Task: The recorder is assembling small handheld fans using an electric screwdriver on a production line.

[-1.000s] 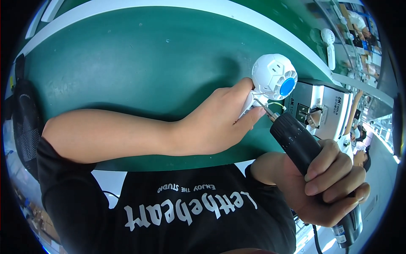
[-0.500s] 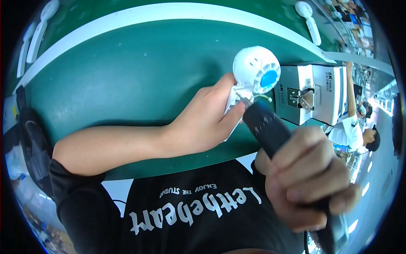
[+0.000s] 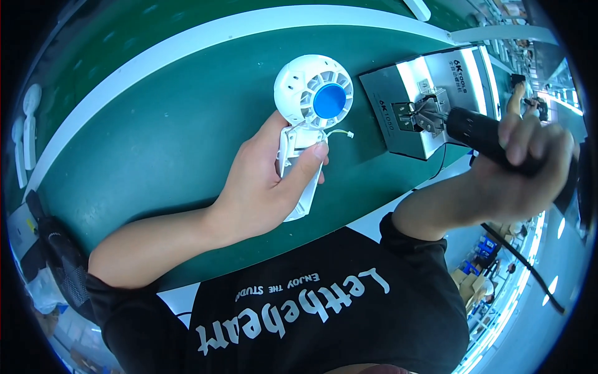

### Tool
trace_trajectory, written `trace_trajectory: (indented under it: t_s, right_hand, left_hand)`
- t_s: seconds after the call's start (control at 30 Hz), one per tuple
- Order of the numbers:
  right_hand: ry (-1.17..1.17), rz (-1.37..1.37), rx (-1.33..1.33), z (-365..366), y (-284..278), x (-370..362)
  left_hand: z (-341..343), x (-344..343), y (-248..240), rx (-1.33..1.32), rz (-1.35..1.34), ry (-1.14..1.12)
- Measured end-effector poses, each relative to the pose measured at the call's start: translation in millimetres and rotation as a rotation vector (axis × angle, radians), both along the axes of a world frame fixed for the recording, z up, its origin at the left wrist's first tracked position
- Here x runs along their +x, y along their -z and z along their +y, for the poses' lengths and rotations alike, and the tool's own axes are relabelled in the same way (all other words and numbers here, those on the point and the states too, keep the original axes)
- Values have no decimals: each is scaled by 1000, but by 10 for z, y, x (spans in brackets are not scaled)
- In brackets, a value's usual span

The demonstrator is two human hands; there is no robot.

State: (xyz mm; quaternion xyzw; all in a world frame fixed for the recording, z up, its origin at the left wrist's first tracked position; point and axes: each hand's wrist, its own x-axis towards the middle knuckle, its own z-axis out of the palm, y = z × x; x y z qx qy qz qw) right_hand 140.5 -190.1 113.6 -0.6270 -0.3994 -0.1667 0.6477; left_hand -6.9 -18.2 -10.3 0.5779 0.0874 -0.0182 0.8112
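2 grips, left hand (image 3: 265, 168) around white device (image 3: 316, 107), right hand (image 3: 526, 165) around screwdriver (image 3: 478, 133), now shifted to grey box (image 3: 414, 78)

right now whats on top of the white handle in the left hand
The thumb of the left hand lies across the white handle, below the round head. What it covers is hidden, as is the handle's underside.

The left hand (image 3: 265, 174) covers part of the handle (image 3: 301, 202) of the white fan (image 3: 305, 135); the fingers behind it are mostly hidden. Right of the white fan, the right hand (image 3: 532, 165) is blurred and conceals part of the electric screwdriver (image 3: 479, 134); contact with the metal mouth (image 3: 430, 113) cannot be determined. Above right of the white fan, the picture edge crops a white part (image 3: 418, 9).
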Motion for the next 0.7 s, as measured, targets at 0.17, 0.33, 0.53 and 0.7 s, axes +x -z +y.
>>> trace_trajectory:
  t_s: [0.17, 0.33, 0.53, 0.7]
  right_hand:
    - [95, 111, -77, 79, -52, 99]
    - [-469, 425, 212, -110, -14, 94]
    - [-613, 441, 451, 162, 109, -242]
    - [-536, 369, 392, 415, 190, -467]
  left_hand:
    - [-11, 11, -11, 28, -6, -23]
    - [-1, 8, -8, 33, 1, -19]
    - [-5, 22, 17, 40, -11, -25]
    - [0, 12, 32, 14, -46, -46]
